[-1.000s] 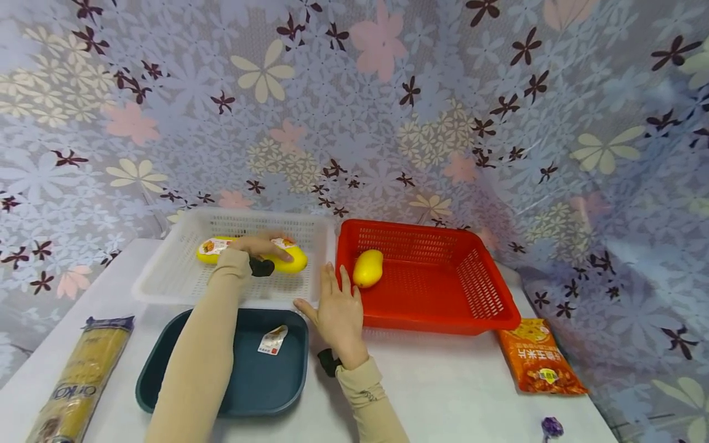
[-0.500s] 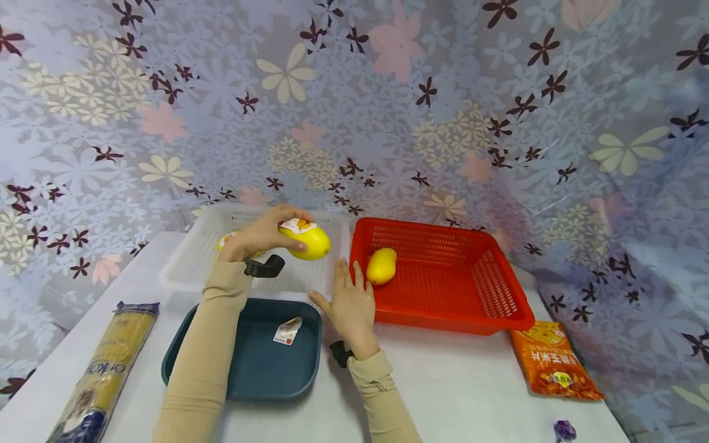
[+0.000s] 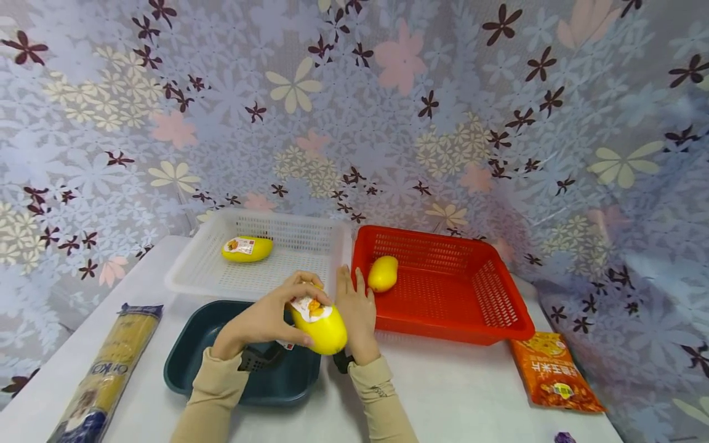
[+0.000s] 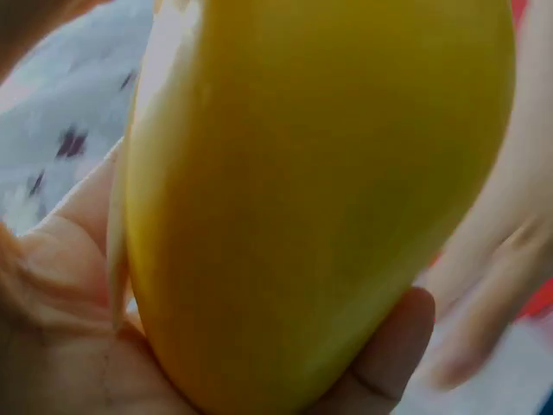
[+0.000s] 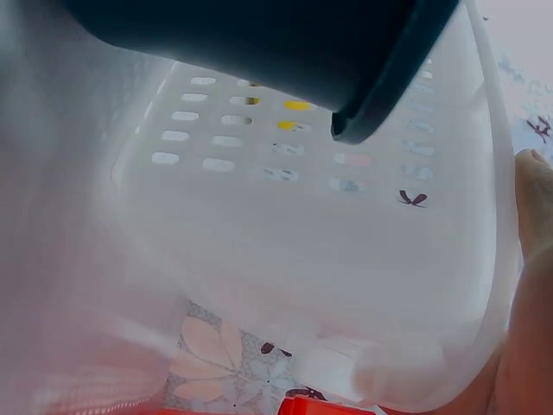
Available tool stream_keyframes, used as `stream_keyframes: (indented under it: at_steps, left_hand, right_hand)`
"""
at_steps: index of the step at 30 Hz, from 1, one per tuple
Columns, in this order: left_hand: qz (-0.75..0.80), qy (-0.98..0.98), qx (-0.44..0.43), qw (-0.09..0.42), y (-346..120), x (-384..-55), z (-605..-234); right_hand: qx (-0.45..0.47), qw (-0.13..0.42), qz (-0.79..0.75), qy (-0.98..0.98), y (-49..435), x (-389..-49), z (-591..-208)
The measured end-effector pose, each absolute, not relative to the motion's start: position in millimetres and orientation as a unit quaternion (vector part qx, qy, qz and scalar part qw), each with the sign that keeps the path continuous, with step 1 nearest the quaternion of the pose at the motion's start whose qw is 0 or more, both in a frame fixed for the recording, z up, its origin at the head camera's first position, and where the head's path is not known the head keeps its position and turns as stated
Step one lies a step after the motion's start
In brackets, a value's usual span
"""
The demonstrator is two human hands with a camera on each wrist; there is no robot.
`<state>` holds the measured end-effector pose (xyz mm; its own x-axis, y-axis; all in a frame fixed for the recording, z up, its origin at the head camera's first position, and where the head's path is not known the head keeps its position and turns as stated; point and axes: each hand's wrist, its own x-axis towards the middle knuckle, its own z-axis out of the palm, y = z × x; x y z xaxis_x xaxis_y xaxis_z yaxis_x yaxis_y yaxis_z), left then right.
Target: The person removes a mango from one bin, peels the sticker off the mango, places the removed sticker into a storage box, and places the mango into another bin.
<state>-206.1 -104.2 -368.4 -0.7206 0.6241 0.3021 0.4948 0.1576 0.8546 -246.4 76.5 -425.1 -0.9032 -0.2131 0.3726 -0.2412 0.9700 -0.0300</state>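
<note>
A yellow mango (image 3: 324,331) with a white sticker on it is held in my left hand (image 3: 271,317), above the right side of the dark teal tray (image 3: 249,399). In the left wrist view this mango (image 4: 311,190) fills most of the picture, with thumb and fingers curled round it. My right hand (image 3: 357,317) lies with straight fingers where the white basket (image 3: 202,288) and the red basket (image 3: 443,332) meet. The right wrist view shows that hand (image 5: 531,285) against the white basket's rim. Another stickered mango (image 3: 247,249) lies in the white basket; one mango (image 3: 383,274) is in the red basket.
A long pack of pasta (image 3: 108,375) lies left of the tray. An orange snack bag (image 3: 556,372) sits right of the red basket, and a small purple object (image 3: 564,437) shows at the bottom edge. A flowered curtain (image 3: 354,111) hangs behind the table.
My left hand has lifted a mango out of the white basket and brought it nearer, over the tray's right side. The right hand has stayed beside the baskets. The head view has shifted slightly.
</note>
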Motion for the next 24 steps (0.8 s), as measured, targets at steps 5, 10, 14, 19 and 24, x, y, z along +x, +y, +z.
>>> stream_keyframes:
  at_steps: [5,10,14,19,24]
  left_hand:
    - [0.481,0.742,0.453,0.113,-82,-177,-383]
    - [0.411,0.733,0.523,0.143,-54,-161,-394]
    - [0.375,0.732,0.547,0.157,-33,-154,-404]
    - [0.326,0.761,0.539,0.157,-12,-150,-423]
    - [0.321,0.794,0.488,0.170,0,-150,-439]
  right_hand:
    - [0.126,0.209,0.061,-0.968,78,-246,-427]
    - [0.174,0.114,0.287,-0.935,100,-246,-410]
    - [0.165,0.081,0.414,-0.892,138,-241,-391]
    - [0.146,0.115,0.438,-0.880,182,-229,-373]
    - [0.162,0.130,0.449,-0.869,207,-208,-362]
